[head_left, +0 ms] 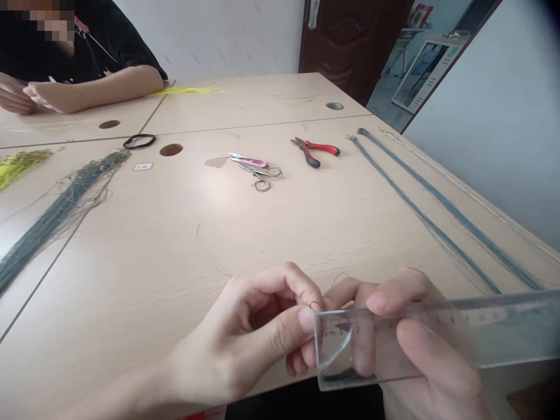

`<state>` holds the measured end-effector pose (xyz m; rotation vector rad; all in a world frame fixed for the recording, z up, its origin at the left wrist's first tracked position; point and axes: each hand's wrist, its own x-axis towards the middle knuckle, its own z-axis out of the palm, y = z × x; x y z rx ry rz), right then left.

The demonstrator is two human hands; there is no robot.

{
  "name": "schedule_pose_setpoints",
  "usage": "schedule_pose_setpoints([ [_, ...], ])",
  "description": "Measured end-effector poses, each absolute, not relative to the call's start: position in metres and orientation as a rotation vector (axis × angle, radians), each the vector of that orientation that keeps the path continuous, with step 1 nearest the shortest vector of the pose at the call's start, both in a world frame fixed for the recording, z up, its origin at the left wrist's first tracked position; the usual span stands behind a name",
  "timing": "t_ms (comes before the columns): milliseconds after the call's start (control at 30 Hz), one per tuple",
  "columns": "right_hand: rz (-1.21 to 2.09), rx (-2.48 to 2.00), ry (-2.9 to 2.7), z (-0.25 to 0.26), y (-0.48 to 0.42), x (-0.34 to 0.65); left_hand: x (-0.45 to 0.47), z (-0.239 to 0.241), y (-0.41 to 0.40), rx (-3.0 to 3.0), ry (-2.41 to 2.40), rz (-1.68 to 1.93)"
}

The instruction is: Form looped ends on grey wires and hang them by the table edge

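Note:
My left hand (258,326) is closed in a pinch on a small metal ring (315,305) with a thin thread trailing from it, just above the table's near edge. My right hand (420,344) grips a clear plastic ruler (437,341) that runs off to the right, its zero end set against the ring. Fingers of both hands meet at the ring.
On the table lie steel scissors (261,177), pink thread snips (249,160), red-handled pliers (315,150), a black hair tie (139,141), a bundle of dark threads (56,216) at left and two long dark strands (437,216) at right. Another person's arms (65,90) rest at the far left.

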<state>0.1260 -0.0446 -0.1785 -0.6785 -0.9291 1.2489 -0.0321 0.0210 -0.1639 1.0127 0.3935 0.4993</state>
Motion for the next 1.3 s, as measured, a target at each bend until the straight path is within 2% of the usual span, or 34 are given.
schedule_pose_setpoints([
  [500,1.241,-0.714,-0.892,-0.178,-0.046,0.124,-0.033,-0.161,0.022,1.05,0.433,0.489],
  [700,1.13,-0.789,-1.036,-0.181,-0.044,0.126,-0.028,-0.162,0.037,1.269,0.724,0.632],
  [967,1.277,-1.543,-1.184,-0.158,-0.023,0.174,-0.037,-0.162,0.058,1.342,0.924,0.811],
  [1133,1.031,-1.998,-1.567,-0.133,0.012,0.193,-0.037,-0.158,0.057,1.353,0.941,0.843],
  [1300,0.898,-2.014,-1.772,-0.134,0.052,0.186,-0.038,-0.153,0.057,1.38,0.958,0.879],
])
